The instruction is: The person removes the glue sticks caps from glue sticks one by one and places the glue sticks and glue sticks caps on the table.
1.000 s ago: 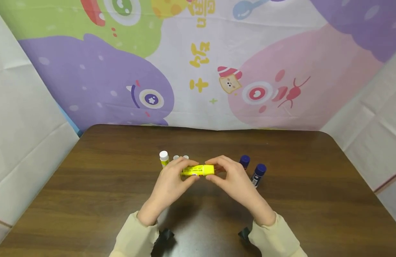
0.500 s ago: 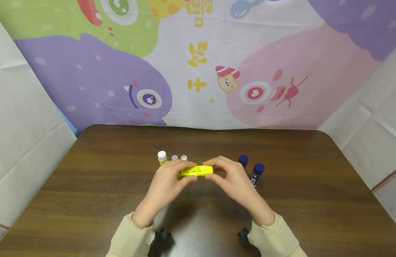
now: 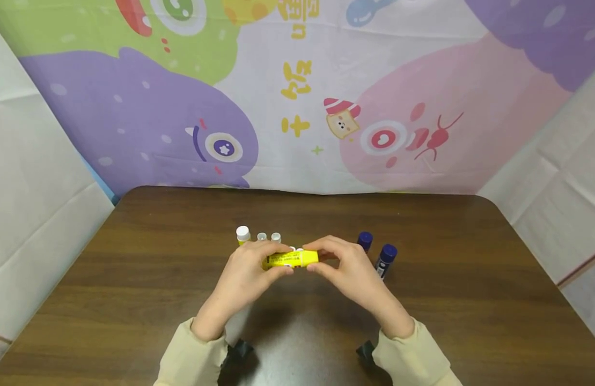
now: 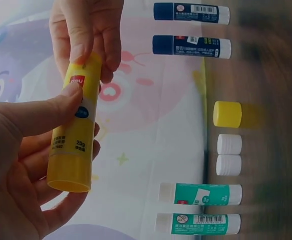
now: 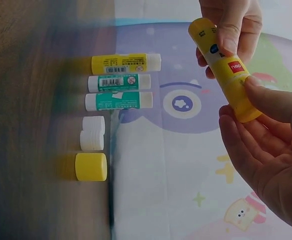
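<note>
Both hands hold one yellow glue stick [image 3: 291, 259] level above the table. The left hand [image 3: 246, 271] grips its body, thumb on the near side and fingers behind. At the other end, the right hand [image 3: 347, 265] pinches the plain yellow end section between thumb and fingers. In the left wrist view the held glue stick [image 4: 73, 125] shows a red label, a blue mark and "20g". From the right wrist view, the right thumb presses beside the seam on the glue stick [image 5: 226, 70]. Its label is partly covered by the left thumb.
Two navy glue sticks [image 3: 386, 260] stand to the right. A yellow glue stick with a white cap [image 5: 125, 63] and two green glue sticks [image 4: 206, 194] stand to the left. Between the groups are two white caps [image 4: 229, 144] and a yellow cap [image 4: 227, 114] on the brown table [image 3: 471, 300].
The hands and glue stick have shifted slightly left and down in the head view. Two white cap tops now show just behind the glue stick. Both grips stay on it.
</note>
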{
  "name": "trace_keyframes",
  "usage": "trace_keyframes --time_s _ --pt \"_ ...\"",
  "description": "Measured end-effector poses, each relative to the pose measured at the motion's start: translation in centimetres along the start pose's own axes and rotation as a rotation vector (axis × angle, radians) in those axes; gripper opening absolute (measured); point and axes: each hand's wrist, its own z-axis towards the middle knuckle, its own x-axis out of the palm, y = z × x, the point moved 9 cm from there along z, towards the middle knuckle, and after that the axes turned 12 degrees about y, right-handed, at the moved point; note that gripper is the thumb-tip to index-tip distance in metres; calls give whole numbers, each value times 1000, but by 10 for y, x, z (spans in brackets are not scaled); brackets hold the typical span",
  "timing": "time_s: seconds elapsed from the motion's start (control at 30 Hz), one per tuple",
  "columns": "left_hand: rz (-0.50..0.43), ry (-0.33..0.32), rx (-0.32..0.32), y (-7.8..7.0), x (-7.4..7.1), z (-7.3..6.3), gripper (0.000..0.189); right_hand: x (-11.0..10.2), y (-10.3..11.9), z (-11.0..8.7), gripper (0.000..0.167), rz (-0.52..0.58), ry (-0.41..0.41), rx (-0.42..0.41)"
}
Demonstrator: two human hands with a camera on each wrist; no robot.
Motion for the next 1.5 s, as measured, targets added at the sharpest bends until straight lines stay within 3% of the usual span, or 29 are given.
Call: trace_keyframes --time_s 0.13,0.3,0.47,0.73,0.9,1.17,1.5 --pt "-24 8 -46 9 -3 -2 31 -11 0 -3 30 -55 -45 5" --pt "-117 -38 -126 26 -14 -7 31 -29 -5 -7 32 -115 -117 36" --pt "-186 -63 -164 32 -17 -8 29 -22 -4 -4 30 -98 -94 28" --pt "-206 -95 -215 45 -21 -9 28 -9 -6 1 28 -96 -67 49" --pt "-189 -65 -233 51 -20 -10 35 5 -11 7 26 -106 -19 83" --pt "-194 -28 -268 60 -15 -11 27 20 -23 15 23 -162 61 157" --pt "-140 3 -398 77 -16 -16 27 29 -45 15 25 -249 148 270"
